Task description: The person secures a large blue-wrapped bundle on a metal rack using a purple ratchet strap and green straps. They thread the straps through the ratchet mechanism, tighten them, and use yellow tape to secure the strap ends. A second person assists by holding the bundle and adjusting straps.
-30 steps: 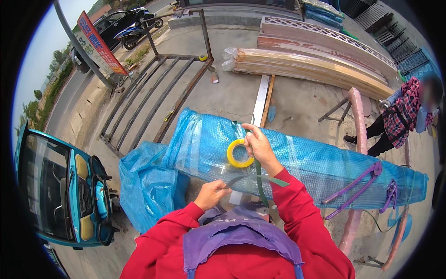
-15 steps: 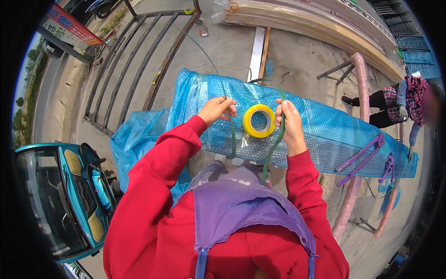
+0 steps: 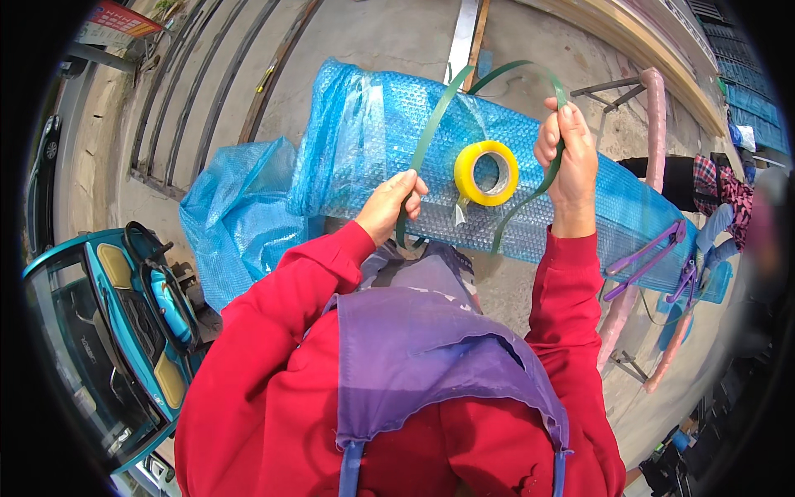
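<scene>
I judge the green strap (image 3: 433,116) light, springy, best pinched flat; left hand (image 3: 391,207) at the tape roll's (image 3: 465,176) eight o'clock and right hand (image 3: 571,161) at three have fingers closed on it.

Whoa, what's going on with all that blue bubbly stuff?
A person's left hand and right hand each hold part of a flat green strap, over a long bundle covered in blue bubble wrap. A round yellow tape roll rests on the bundle. Another person in a checked top is near its right end.
</scene>
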Motion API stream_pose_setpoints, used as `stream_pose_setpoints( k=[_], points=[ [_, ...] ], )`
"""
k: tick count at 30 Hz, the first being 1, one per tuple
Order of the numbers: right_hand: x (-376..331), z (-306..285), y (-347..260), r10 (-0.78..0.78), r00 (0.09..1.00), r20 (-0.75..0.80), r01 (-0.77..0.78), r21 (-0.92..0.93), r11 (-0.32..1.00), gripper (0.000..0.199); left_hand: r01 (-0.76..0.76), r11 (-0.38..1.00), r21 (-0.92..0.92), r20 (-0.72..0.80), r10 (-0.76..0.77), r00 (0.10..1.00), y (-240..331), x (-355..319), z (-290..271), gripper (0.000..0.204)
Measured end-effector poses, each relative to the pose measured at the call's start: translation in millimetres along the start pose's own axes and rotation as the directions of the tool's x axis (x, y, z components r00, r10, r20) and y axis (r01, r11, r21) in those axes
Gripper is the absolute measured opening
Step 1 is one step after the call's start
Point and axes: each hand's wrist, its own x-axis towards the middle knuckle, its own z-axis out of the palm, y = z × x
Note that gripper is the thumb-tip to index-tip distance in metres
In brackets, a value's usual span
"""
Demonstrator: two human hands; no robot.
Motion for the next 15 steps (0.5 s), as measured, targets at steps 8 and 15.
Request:
stream_pose_setpoints(
  k=[8, 15],
  points=[
    [8, -24, -26, 0.139, 0.985, 0.102, -0.131, -0.075, 0.989, 0.024, -0.197, 0.948, 0.250, -0.117, 0.231, 0.966, -103, -68, -49, 0.019],
    [44, -64, 7, 0.172, 0.985, -0.013, -0.166, -0.340, 0.926, 0.047, 0.046, 0.859, 0.510, -0.440, 0.214, 0.872, -162, -103, -61, 0.014]
  ],
)
